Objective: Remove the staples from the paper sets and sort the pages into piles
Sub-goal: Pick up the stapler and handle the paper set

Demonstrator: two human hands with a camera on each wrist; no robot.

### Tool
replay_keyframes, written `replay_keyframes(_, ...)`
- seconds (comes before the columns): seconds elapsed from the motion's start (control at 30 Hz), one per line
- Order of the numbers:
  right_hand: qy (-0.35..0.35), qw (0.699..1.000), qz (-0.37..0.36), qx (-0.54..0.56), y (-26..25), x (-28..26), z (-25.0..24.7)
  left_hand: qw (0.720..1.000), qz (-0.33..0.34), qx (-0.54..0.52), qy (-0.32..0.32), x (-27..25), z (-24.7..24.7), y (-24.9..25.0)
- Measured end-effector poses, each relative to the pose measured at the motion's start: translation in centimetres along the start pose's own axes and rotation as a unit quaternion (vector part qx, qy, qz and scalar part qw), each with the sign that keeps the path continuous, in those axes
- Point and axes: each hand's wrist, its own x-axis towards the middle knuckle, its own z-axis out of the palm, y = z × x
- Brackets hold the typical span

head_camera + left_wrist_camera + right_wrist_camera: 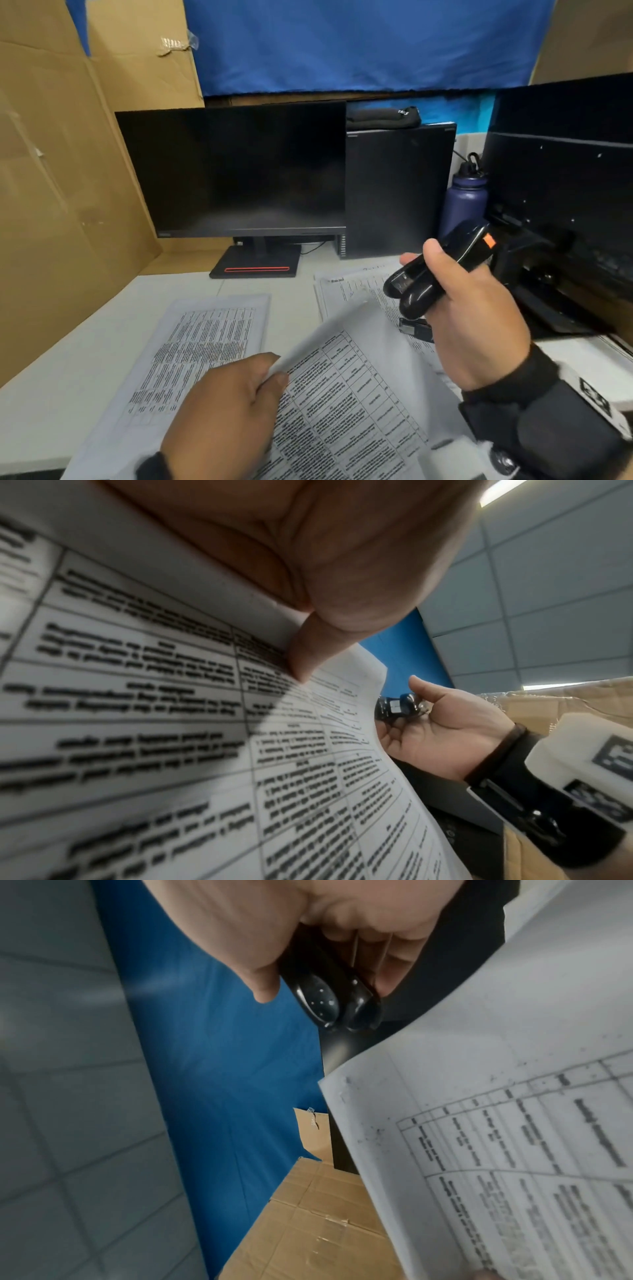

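Two hands [219, 414] [479, 329], one stapler [421, 284], one lifted sheet [359, 359], two paper piles [205, 342] [346, 284], two monitors [239, 171] [397, 192], one bottle [464, 202].

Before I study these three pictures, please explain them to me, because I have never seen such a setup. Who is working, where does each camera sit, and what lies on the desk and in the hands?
There is no machine: the two grips are a person's bare hands. The wide picture comes from a camera on the head, looking down. The other two come from a camera on each wrist, looking along the fingers. On the desk lie printed pages, a left pile and a back pile, in front of a dark monitor. The left grip pinches a lifted page of a paper set. The right grip holds a black stapler-like tool above the desk.
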Motion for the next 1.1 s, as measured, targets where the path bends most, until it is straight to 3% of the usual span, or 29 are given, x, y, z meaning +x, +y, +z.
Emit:
replay_keyframes(0.27, -0.006, 0.993, -0.063, -0.096, -0.6, -1.4, 0.4, 0.995, -0.005, -0.101, 0.01, 0.3, -0.2, -1.0)
replay_keyframes(0.4, -0.012, 0.96, -0.159, -0.228, -1.4, -1.6, -0.3, 0.994, -0.01, -0.108, 0.017, 0.6, -0.8, -1.1)
replay_keyframes(0.5, -0.046, 0.942, -0.2, -0.267, -1.2, -2.2, 0.1, 0.993, -0.007, -0.117, 0.02, 0.5, -0.8, -1.1)
replay_keyframes(0.63, -0.073, 0.933, -0.2, -0.289, -0.3, -2.7, 0.8, 0.997, 0.018, -0.065, 0.02, -0.1, -0.6, -0.4)
replay_keyframes(0.8, -0.01, 0.938, -0.214, -0.271, 0.0, -2.6, 0.9, 0.999, 0.03, -0.014, 0.016, -0.6, -1.4, 0.6)
replay_keyframes(1.1, -0.025, 0.94, -0.218, -0.263, -0.2, -2.7, 0.9, 0.999, 0.027, -0.017, 0.02, -0.7, -1.3, 0.7)
